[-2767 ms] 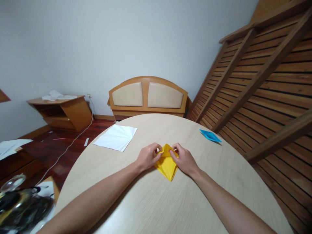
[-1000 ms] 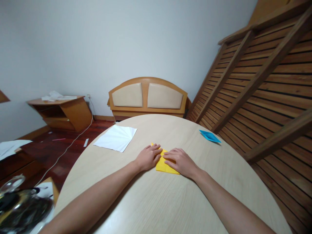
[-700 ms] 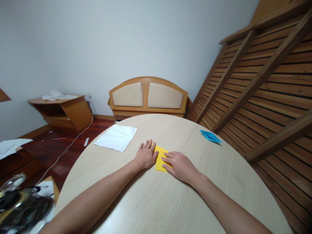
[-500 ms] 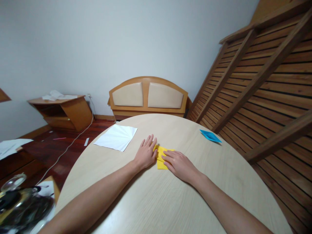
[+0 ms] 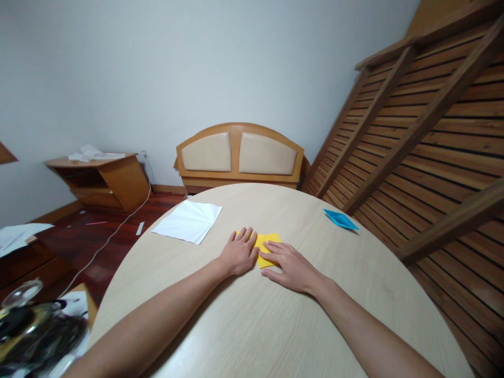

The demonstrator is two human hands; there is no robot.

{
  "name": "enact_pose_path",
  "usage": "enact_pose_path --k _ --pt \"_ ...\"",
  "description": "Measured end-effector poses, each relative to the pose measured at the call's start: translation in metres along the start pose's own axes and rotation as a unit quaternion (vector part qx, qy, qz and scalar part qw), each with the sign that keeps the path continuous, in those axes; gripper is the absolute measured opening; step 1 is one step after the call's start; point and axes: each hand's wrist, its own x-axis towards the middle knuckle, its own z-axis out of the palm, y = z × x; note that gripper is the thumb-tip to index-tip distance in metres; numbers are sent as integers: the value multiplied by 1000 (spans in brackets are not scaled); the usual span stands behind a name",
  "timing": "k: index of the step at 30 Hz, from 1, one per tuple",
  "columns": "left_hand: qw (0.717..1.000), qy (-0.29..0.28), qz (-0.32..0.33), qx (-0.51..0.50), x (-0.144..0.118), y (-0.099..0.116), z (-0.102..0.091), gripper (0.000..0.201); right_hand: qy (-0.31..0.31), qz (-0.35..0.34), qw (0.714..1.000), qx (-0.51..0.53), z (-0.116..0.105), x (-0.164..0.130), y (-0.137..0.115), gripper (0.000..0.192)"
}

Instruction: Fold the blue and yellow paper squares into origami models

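A folded yellow paper (image 5: 268, 242) lies flat on the round pale wooden table (image 5: 275, 325), mid-table. My left hand (image 5: 238, 253) rests palm down on its left part, fingers spread and pointing away from me. My right hand (image 5: 289, 265) presses on its right and near side, fingers flat and pointing left. Most of the paper is hidden under both hands; only a small yellow patch shows between and beyond the fingers.
A creased white sheet (image 5: 189, 221) lies at the table's far left. A small blue folded paper (image 5: 340, 219) sits near the far right edge. A wooden headboard (image 5: 239, 156) stands behind the table, slatted wood panels (image 5: 425, 136) at right, cluttered dark items (image 5: 35, 331) at lower left.
The yellow paper went from a raised kite shape pinched by both hands to a flat folded piece. Both hands now press it down, and they have shifted slightly over it.
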Motion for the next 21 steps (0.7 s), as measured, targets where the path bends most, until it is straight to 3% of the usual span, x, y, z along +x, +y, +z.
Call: enact_pose_path --k 6,9,11,13,21 --pt "994 55 -89 31 0 1 4 55 6 16 999 31 4 0 6 42" --pt "997 79 4 11 -1 0 -2 51 14 13 999 33 4 -1 6 41" --pt "993 51 108 -25 -2 -1 -6 50 17 5 999 39 3 -1 5 39" --pt "986 16 154 -55 -2 -2 -7 49 14 3 999 43 3 0 5 38" --pt "992 -29 114 -40 -1 -3 -4 53 8 52 998 46 6 -2 11 42"
